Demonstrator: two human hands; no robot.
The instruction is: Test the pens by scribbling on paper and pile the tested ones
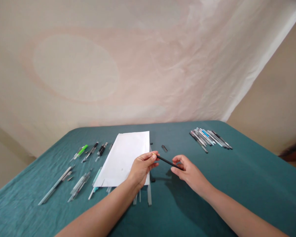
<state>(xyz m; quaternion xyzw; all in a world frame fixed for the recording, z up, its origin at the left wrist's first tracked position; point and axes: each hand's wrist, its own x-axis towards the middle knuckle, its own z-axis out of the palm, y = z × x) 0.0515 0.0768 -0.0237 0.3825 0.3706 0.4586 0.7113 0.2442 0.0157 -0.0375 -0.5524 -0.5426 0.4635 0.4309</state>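
A slim black pen [168, 161] is held above the table between my two hands, sloping down to the right. My left hand [141, 168] pinches its left end, where a small gold-coloured bit shows at the fingertips. At the other end, the thumb and fingers of my right hand [189, 170] close round the barrel. Below my left hand lies a white sheet of paper [124, 154], with ends of clear and pale pen parts [149, 196] sticking out from under its near edge. A dark pen cap [164, 148] rests beyond the hands.
On the green-covered table [256, 184], a row of pens [209, 138] lies at the back right. Small groups of pen parts sit on the left, including a bright green piece [83, 150], dark pieces [102, 149] and clear tubes [80, 186]. A pale cloth [143, 65] hangs behind.
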